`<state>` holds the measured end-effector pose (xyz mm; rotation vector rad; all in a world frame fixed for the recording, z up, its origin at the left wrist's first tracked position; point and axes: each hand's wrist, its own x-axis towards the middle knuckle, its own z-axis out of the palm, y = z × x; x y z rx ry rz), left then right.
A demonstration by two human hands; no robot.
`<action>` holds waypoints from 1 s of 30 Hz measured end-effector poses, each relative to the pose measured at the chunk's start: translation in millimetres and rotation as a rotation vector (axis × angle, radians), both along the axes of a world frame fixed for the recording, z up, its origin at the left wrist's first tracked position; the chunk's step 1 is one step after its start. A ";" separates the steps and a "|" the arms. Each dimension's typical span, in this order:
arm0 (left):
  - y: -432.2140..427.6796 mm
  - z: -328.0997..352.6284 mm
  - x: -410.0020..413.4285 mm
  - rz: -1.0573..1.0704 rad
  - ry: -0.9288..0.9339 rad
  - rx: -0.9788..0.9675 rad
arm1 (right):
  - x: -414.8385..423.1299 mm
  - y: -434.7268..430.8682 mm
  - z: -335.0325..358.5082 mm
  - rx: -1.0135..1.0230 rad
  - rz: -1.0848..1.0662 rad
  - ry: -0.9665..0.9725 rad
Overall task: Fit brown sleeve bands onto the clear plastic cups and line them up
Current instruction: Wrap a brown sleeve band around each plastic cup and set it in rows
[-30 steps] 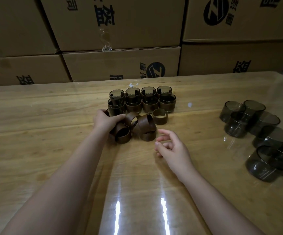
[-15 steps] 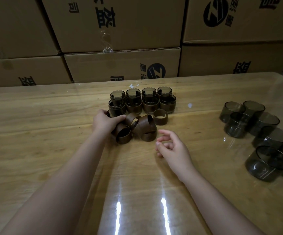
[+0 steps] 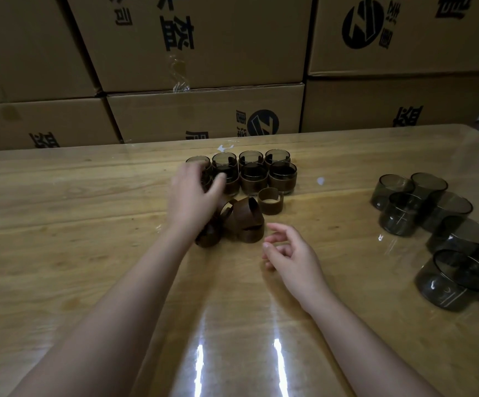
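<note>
Clear plastic cups (image 3: 433, 219), unbanded, crowd the right edge of the wooden table (image 3: 60, 253); sleeved cups (image 3: 282, 176) stand in two rows mid-table, with loose brown bands (image 3: 244, 222) heaped just before them. The left hand (image 3: 192, 202) has lifted from that heap to the front-left sleeved cup; its grip is too blurred to tell, and it is probably lining that cup up. The right hand (image 3: 292, 259) rests loosely curled and empty, with open tabletop between it and the unbanded cups.
</note>
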<state>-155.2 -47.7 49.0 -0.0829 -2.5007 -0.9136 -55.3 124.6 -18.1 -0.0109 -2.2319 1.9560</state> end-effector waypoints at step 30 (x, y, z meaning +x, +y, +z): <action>43.5 -5.3 -15.7 -0.579 -0.408 -0.610 | 3.0 0.1 4.1 -0.100 -0.088 -0.010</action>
